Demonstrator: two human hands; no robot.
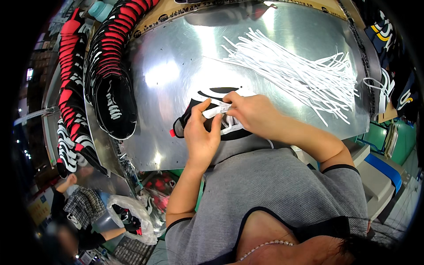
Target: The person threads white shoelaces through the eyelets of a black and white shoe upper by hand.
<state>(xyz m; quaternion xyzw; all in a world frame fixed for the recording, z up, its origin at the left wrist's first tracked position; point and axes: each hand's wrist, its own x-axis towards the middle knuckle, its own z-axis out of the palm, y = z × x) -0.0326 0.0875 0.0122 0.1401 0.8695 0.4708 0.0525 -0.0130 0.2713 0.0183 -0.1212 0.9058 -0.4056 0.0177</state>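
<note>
A black and white shoe upper (179,126) with a small red tab at its heel lies on the metal tabletop in front of me. My left hand (202,132) is closed around a flat white strip (213,111) at the shoe's opening, thumb and index finger on its two sides. From the right, my right hand (251,110) pinches the other end of that strip with thumb and fingertips. Whether the strip is a lace end or a label of the upper cannot be made out. White lacing shows across the upper below my right fingers.
A loose pile of white shoelaces (300,75) covers the table's right side. Long rows of nested black and red shoe uppers (110,66) stand at the left. A person (81,212) works at the lower left by a plastic-lined bin (143,221). Dark uppers (399,79) lie far right.
</note>
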